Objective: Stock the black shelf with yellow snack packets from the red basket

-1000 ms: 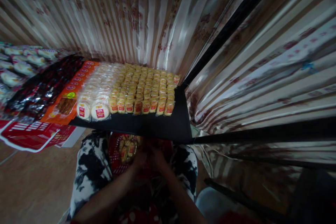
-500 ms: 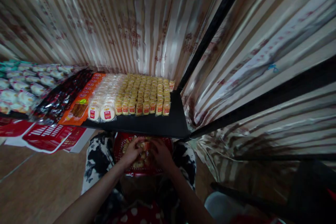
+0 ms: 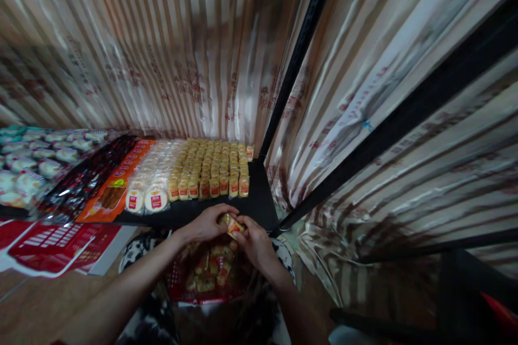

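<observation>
Clearly, the pack (image 3: 233,225) is in the grip of both hands: the left hand (image 3: 214,221) closes on its far left side, the right hand (image 3: 254,242) on its near right side, fingertips pressing it, so neither hand is the nearer one. Its long axis runs slantwise, from far left to near right, while the yellow packs (image 3: 214,167) stand upright in rows that go from near to far on the shelf (image 3: 261,188). From the grip, the right end of these rows lies straight to the far side, and the basket (image 3: 176,288) lies on the near side, lower, between the legs.

As for numbers, one pack is held, and eight yellow packs make the nearest line. To the left of them, two white packs (image 3: 156,200) show their round faces at the near edge, and then comes one orange bag (image 3: 109,197) lying on top. Several more packs are inside the basket, but the light there is poor and I cannot count them surely. Farther left, below the shelf, at least one other red basket (image 3: 103,242) shows
</observation>
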Demonstrator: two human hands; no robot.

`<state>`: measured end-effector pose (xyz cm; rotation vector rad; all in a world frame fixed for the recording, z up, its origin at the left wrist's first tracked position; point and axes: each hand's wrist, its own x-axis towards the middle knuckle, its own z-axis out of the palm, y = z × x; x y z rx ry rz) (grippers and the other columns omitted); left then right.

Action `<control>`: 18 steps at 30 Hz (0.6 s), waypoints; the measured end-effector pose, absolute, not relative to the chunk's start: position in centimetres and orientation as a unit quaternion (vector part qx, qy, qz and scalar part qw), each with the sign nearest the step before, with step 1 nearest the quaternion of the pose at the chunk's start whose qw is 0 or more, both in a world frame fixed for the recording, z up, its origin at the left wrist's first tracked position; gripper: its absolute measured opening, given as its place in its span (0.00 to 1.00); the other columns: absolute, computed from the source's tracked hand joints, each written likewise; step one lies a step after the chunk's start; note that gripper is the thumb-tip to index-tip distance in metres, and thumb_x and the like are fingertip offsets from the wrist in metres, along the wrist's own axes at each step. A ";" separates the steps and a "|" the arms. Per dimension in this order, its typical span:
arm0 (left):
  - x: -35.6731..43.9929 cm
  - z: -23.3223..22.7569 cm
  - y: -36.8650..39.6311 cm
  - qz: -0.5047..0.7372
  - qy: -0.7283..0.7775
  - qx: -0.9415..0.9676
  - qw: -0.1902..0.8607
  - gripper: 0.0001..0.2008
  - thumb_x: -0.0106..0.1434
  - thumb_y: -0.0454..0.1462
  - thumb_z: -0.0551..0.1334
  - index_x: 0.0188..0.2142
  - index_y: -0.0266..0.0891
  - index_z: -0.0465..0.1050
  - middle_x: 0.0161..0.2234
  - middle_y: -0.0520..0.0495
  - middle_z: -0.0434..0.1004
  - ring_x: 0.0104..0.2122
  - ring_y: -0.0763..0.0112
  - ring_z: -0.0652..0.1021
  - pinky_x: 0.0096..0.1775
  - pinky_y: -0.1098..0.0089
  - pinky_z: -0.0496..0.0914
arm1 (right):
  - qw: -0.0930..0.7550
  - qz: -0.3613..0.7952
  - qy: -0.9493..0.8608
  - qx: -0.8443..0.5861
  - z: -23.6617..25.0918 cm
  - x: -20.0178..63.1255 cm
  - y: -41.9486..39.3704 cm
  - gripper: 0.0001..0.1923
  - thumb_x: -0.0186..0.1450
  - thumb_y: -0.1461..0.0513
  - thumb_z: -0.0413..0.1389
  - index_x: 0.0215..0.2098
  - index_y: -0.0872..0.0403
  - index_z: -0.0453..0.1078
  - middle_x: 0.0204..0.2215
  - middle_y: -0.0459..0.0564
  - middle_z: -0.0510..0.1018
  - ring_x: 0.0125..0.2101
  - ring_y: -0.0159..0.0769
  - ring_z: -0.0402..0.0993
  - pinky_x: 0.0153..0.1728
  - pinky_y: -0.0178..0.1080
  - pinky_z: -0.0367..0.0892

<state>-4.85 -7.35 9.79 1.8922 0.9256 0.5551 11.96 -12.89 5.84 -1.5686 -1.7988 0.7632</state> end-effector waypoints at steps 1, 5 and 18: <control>-4.4 10.3 -6.7 0.221 0.366 0.780 0.458 0.23 0.48 0.26 0.54 0.44 0.37 0.70 0.42 0.48 0.74 0.43 0.70 0.73 0.47 0.70 0.66 | 0.326 0.288 -0.673 -0.599 6.1 12.2 -12.5 0.17 0.57 0.64 0.52 0.45 0.54 0.67 0.40 0.49 0.74 0.29 0.32 0.71 0.36 0.35 0.67; -2.2 12.1 -3.8 0.223 0.333 0.811 0.426 0.22 0.49 0.25 0.54 0.44 0.38 0.70 0.43 0.48 0.74 0.43 0.71 0.73 0.47 0.70 0.66 | 0.379 0.260 -0.642 -0.613 6.7 13.6 -10.6 0.18 0.58 0.61 0.52 0.47 0.54 0.67 0.40 0.50 0.74 0.24 0.30 0.69 0.31 0.35 0.67; 5.2 14.3 6.3 0.313 0.392 0.805 0.316 0.15 0.56 0.27 0.52 0.40 0.36 0.72 0.41 0.47 0.75 0.41 0.72 0.74 0.48 0.69 0.67 | 0.583 0.257 -0.455 -0.622 6.7 16.5 0.6 0.23 0.59 0.55 0.50 0.49 0.58 0.64 0.31 0.52 0.77 0.26 0.36 0.74 0.29 0.38 0.71</control>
